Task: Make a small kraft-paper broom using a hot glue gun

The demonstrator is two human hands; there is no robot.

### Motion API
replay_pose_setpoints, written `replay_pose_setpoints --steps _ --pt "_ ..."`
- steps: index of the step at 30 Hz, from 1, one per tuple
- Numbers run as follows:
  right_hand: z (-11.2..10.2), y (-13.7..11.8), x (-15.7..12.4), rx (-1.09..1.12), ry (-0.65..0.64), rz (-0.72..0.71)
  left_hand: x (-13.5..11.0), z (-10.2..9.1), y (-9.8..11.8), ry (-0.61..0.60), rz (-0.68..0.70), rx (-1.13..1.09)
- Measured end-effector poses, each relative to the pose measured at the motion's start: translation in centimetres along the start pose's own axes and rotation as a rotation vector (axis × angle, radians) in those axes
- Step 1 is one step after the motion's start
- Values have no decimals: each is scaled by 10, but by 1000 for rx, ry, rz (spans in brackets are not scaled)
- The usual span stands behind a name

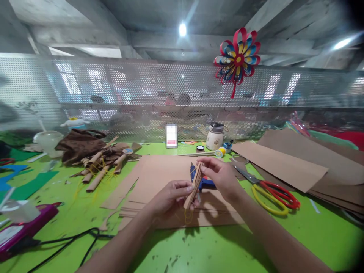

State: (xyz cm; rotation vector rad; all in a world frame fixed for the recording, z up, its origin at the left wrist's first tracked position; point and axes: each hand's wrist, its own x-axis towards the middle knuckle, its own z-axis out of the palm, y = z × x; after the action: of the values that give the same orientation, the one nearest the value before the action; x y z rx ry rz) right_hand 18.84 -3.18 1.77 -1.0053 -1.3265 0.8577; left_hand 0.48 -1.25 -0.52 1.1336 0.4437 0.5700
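My left hand (178,195) grips the lower part of a narrow bundle of brown paper strips (195,185), tilted up to the right. The thumb and fingers of my right hand (217,172) pinch its upper end. A loop of yellow thread (188,217) hangs below the bundle. Behind my hands lies a blue glue gun (207,184), partly covered by the right hand and the strips. Under both hands is a stack of brown paper sheets (159,170) on the green table.
Scissors with red and yellow handles (273,197) lie at right, near large brown sheets (290,163). Rolled brown paper pieces (98,178) with yellow thread are at left. A purple power strip (31,231) with a black cord (71,239) sits front left. A jar (214,138) stands behind.
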Motion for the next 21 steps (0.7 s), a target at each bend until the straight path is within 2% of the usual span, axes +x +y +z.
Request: replay_pose_setpoints --steps 10,21 --pt "-1 7 -1 -32 60 8 1 5 -3 -11 -78 -51" --pt "0 11 -2 -67 120 35 2 9 -3 38 -126 -65"
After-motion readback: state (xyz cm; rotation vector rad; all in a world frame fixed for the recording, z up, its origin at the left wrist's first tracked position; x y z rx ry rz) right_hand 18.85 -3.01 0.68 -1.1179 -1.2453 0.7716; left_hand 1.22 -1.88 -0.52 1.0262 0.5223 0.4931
